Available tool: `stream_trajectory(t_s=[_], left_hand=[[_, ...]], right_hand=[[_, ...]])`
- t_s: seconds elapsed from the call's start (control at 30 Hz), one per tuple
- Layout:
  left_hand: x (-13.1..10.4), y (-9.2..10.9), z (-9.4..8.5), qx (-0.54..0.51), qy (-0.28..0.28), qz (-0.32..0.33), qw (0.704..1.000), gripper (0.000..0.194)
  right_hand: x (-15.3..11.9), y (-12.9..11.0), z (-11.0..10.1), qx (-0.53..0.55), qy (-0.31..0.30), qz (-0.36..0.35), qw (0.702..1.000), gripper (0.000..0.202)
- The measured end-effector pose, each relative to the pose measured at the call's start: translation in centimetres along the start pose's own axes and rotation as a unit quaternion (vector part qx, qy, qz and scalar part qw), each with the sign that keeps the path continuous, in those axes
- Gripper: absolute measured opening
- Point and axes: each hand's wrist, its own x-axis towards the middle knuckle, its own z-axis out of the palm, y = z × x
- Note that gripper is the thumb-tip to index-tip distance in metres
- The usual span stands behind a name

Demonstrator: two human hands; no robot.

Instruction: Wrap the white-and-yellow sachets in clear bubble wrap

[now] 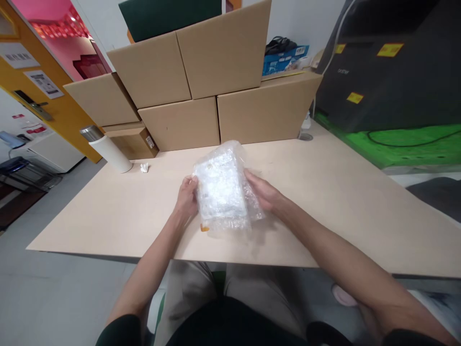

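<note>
A flat, whitish package wrapped in clear bubble wrap is held up between my two hands, tilted above the light wooden table. My left hand grips its left edge, fingers curled around the wrap. On the opposite side my right hand closes on the right edge, with some fingers hidden behind the plastic. A loose flap of wrap hangs at the lower right, and a small orange patch shows at the lower left corner. What lies inside the wrap cannot be made out clearly.
Stacked cardboard boxes line the back of the table. At the left stand a white bottle with a metal lid and a crumpled tissue. A large dark machine rises on the right, beyond the table edge.
</note>
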Motion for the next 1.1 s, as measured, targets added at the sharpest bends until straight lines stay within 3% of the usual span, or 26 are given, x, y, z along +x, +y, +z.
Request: stream_trajectory(t_s=[0.13, 0.27, 0.37, 0.5, 0.57, 0.63, 0.73, 0.83, 0.9, 0.97, 1.03, 1.1], left_hand=[[0.3, 0.2, -0.4, -0.015, 0.021, 0.0, 1.0, 0.048], [0.2, 0.5, -0.2, 0.002, -0.017, -0.011, 1.0, 0.049], [0.0, 0.0, 0.1, 0.031, -0.05, -0.038, 0.998, 0.048], [-0.4, -0.7, 0.3, 0.14, -0.005, 0.008, 0.99, 0.049], [-1.0, -0.4, 0.5, 0.237, 0.001, 0.086, 0.968, 0.036], [-2.3, 0.4, 1.0, 0.333, -0.035, 0.175, 0.926, 0.032], [-5.3, 1.4, 2.6, 0.419, -0.139, 0.244, 0.864, 0.054], [-8.0, 1.7, 4.2, 0.466, -0.204, 0.222, 0.832, 0.084], [-8.6, 2.1, 4.4, 0.448, -0.202, 0.21, 0.845, 0.08], [-8.1, 3.0, 3.3, 0.383, -0.168, 0.195, 0.887, 0.069], [-7.0, 4.2, 1.1, 0.305, -0.11, 0.166, 0.931, 0.063], [-6.0, 5.2, -1.7, 0.259, -0.048, 0.135, 0.955, 0.061]], right_hand=[[-0.7, 0.1, 0.3, -0.005, -0.065, 0.064, 0.996, 0.045], [-1.0, -0.5, 0.5, 0.006, -0.101, 0.032, 0.994, 0.042], [-1.3, -0.9, 0.7, 0.007, -0.082, -0.021, 0.996, 0.026], [-1.5, -1.0, 1.0, -0.004, -0.06, -0.027, 0.998, 0.035], [-1.4, -0.9, 1.1, 0.002, -0.049, -0.044, 0.998, 0.043], [-1.2, -0.7, 1.2, 0.01, -0.036, -0.066, 0.997, 0.048], [-1.0, -0.1, 1.2, 0.015, -0.037, -0.089, 0.995, 0.058], [-1.0, 0.2, 1.3, 0.011, -0.064, -0.101, 0.993, 0.06], [-1.0, 0.1, 1.3, 0.012, -0.064, -0.106, 0.992, 0.059], [-0.9, -0.4, 1.0, 0.011, -0.034, -0.111, 0.993, 0.056], [-0.8, -1.1, 0.6, 0.005, 0.015, -0.112, 0.994, 0.052], [-0.6, -2.0, -0.1, -0.003, 0.056, -0.112, 0.992, 0.048]])
